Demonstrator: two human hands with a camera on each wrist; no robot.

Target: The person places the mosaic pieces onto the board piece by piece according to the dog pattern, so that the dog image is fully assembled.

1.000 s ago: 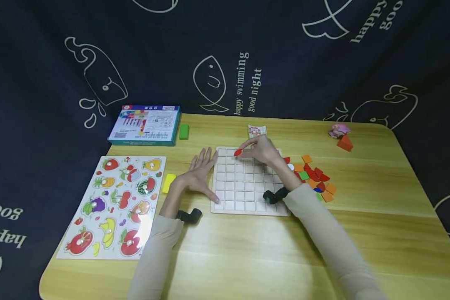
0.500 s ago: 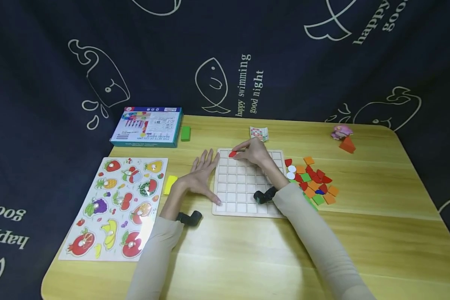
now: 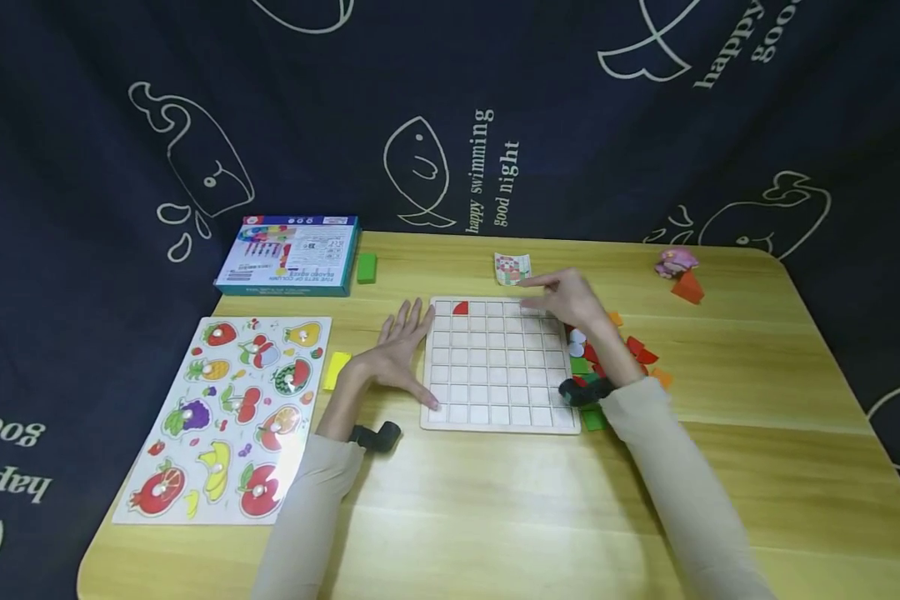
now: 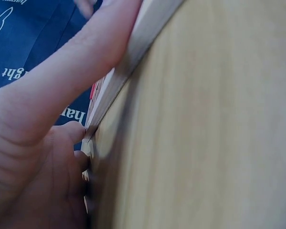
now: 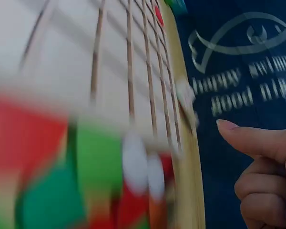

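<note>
A white gridded board with a pale wooden rim lies mid-table. One red quarter-circle piece sits in its top row, second square from the left. My left hand rests spread along the board's left side, thumb by the near corner and fingertips at the far corner. The left wrist view shows the thumb against the rim. Over the far right part of the board, my right hand holds nothing, index finger extended and thumb apart. Loose coloured pieces lie right of the board, partly hidden by the right arm.
A small printed card lies beyond the board. A fruit puzzle board, a yellow block, a green block and a flat box are at left. A purple toy and an orange wedge stand back right.
The right hand has set the red piece into a top-row square, let it go and moved right toward the loose pieces. The left hand has stayed at the board's left side.
</note>
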